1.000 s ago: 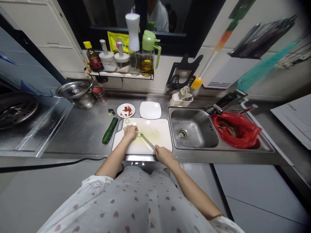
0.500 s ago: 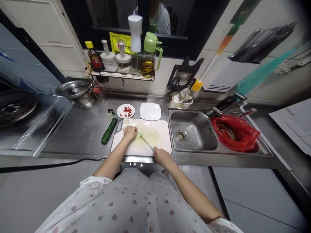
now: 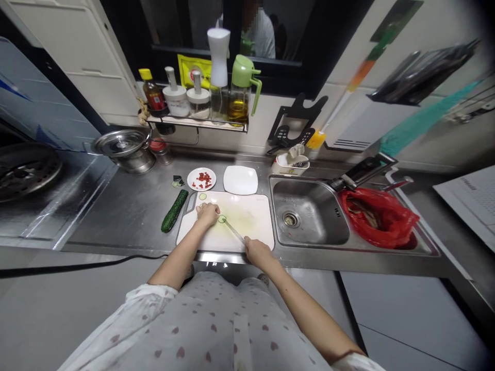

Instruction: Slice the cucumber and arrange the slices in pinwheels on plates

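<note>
My left hand (image 3: 208,214) rests on the left part of the white cutting board (image 3: 253,211), its fingers bent and pressed together. A pale green piece shows at its far side, but what the fingers hold is mostly hidden. By its fingertips a round cucumber slice (image 3: 221,219) lies on the board. My right hand (image 3: 258,251) is closed around the handle of a knife (image 3: 234,231), whose tip meets that slice. Another slice (image 3: 202,196) lies at the board's upper left. Left of the board a whole-looking green cucumber (image 3: 174,211) lies on the counter.
Behind the board stand a plate of chopped red pieces (image 3: 198,186) and a white square plate (image 3: 240,180). Dark peel scraps (image 3: 177,181) lie nearby. To the right are the sink (image 3: 313,216) and a red bag (image 3: 381,219); a pot (image 3: 133,157) stands back left.
The view has shifted slightly, so everything sits a little lower in the picture. Both hands and the knife keep nearly the same place on the board; the slice by the knife tip shows more fully.
</note>
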{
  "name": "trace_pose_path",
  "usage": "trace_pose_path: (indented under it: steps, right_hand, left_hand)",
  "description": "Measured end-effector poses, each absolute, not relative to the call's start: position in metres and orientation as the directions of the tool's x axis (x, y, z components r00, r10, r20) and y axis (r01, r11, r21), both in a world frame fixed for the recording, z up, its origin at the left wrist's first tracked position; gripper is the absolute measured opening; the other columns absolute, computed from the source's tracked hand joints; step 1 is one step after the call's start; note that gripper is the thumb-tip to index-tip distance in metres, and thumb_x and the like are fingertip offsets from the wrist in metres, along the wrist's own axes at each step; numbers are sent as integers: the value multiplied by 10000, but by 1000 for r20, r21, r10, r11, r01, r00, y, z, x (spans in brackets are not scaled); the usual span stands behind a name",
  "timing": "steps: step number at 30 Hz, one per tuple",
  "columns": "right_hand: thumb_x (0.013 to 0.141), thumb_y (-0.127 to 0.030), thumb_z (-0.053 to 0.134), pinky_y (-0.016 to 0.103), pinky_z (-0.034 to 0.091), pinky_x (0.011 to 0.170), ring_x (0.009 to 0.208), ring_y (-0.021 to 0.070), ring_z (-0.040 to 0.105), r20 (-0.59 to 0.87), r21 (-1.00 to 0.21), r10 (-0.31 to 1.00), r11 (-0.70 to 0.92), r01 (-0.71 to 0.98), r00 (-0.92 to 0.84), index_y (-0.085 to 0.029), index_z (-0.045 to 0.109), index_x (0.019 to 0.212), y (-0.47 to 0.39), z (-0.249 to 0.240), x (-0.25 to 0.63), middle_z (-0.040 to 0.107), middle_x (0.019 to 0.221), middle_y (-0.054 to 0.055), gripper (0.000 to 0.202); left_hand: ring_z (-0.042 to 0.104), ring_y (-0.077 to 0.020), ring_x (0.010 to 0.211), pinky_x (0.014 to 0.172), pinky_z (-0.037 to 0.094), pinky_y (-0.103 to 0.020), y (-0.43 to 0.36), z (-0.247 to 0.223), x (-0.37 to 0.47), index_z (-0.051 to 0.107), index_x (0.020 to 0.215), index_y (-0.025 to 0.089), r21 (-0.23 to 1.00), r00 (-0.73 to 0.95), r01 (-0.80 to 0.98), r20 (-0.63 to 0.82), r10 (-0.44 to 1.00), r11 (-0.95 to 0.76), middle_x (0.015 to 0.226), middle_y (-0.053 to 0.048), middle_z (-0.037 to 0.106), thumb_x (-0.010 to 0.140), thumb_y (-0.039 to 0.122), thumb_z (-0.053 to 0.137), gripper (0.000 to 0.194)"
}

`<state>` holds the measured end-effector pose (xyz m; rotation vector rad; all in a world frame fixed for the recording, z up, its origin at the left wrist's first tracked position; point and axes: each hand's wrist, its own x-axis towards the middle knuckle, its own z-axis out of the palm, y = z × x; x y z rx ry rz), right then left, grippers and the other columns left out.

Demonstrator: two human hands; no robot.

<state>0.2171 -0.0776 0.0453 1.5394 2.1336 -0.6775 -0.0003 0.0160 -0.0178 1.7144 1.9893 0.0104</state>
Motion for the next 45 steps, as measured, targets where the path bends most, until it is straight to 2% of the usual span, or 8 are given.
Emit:
trace_pose_path:
  steps: [24,35,45]
  right_hand:
    - [928,-153,350,336,466,754,997,264,655,-599,-162,738,270,949,-312,-160,533,1192,-64,48,206,680,1054,169,321]
    - [911,-106,358,331,463,735,1001,271,662,-597,-129,742,287,949,-306,-150,533,1184,-62,51,203,683,1039,187,327]
    - [902,-70,390,324,472,772,1034,255,660,-593,-76,731,366,927,-338,-162,564,1188,-46,62,205,690,1049,181,347]
  left_hand:
    - [483,-284,1134,946,290,-437,17,-13,-1,690,863,268,331,-72,919,-392,917,214,1065,-62,677,782,253,623,106]
    - [475,-291,1147,958,278,-448,17,-14,0,689,849,262,333,-71,918,-398,915,216,1067,-65,671,794,256,626,83]
    - [486,-279,1133,952,279,-440,17,-14,0,700,833,259,349,-69,911,-395,916,219,1056,-68,681,780,223,606,114]
